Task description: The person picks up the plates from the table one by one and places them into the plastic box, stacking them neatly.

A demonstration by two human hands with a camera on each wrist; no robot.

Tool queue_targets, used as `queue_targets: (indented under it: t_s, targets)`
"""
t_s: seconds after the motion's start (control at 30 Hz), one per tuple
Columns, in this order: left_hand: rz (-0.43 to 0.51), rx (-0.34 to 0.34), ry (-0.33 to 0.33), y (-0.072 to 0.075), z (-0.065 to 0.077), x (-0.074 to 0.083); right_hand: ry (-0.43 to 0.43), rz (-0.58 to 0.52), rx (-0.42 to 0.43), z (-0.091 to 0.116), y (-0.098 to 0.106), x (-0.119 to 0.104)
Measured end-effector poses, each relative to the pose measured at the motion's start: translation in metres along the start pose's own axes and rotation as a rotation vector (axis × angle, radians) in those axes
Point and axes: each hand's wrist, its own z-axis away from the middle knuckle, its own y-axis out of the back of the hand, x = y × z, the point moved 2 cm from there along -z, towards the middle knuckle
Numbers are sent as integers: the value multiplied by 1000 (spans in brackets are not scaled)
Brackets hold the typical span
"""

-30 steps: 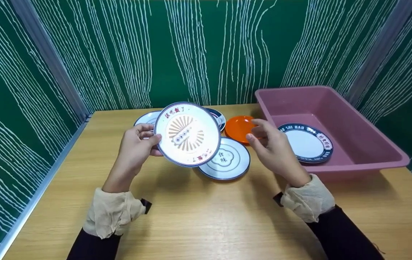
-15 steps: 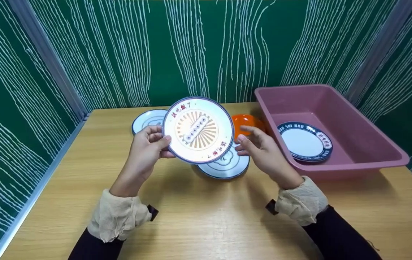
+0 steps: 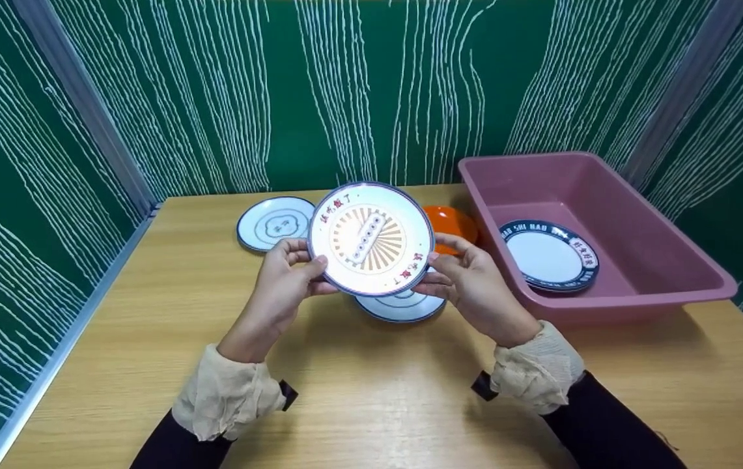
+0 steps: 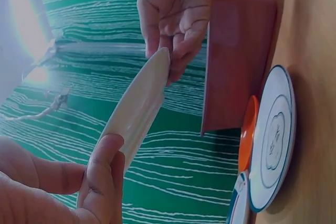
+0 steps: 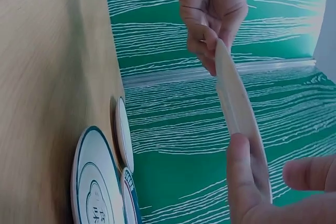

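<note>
A white plate [image 3: 371, 238] with a blue rim, red lettering and a tan sunburst is held tilted above the table, face toward the head camera. My left hand [image 3: 286, 293] grips its left edge, thumb on the face and fingers behind. On the opposite edge, my right hand [image 3: 475, 286] has its fingers against the underside and its thumb at the rim. Seen edge-on in the right wrist view, the same plate [image 5: 236, 98] spans both hands. Below it, another blue-rimmed white plate [image 3: 404, 309] lies partly hidden on the table.
A pink basin [image 3: 664, 260] stands at the right, with a dark-rimmed plate [image 3: 550, 257] inside. An orange plate [image 3: 452, 225] lies beside the basin, partly covered. Farther left is one more white plate [image 3: 273, 225]. Green walls with white lines enclose the wooden table [image 3: 371, 404].
My left hand has carried the sunburst plate to the right, uncovering the white plate at the back left. My right hand has come in from the right and reached the plate's edge.
</note>
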Motion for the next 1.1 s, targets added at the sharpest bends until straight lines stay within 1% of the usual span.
queue_targets:
  t_s: [0.13, 0.3, 0.5, 0.6, 0.67, 0.77, 0.9, 1.1]
  targets:
    - [15, -15, 22, -4, -2, -6, 24, 3, 38, 1, -1, 0]
    - [22, -30, 12, -6, -3, -9, 89, 45, 73, 2, -3, -3]
    - [-65, -66, -21, -7, -3, -8, 112, 114, 120, 7, 1, -12]
    - [-94, -88, -41, -6, -4, -9, 124, 129, 139, 9, 5, -19]
    - [-116, -97, -55, -6, -6, -11, 144, 129, 149, 10, 9, -24]
    - [-174, -103, -65, -7, -10, -16, 183, 141, 176, 13, 17, -35]
    - [-251, -104, -49, -6, -16, -22, 226, 150, 211, 18, 30, -50]
    - [-295, -78, -31, -3, -24, -30, 275, 136, 283, 27, 57, -70]
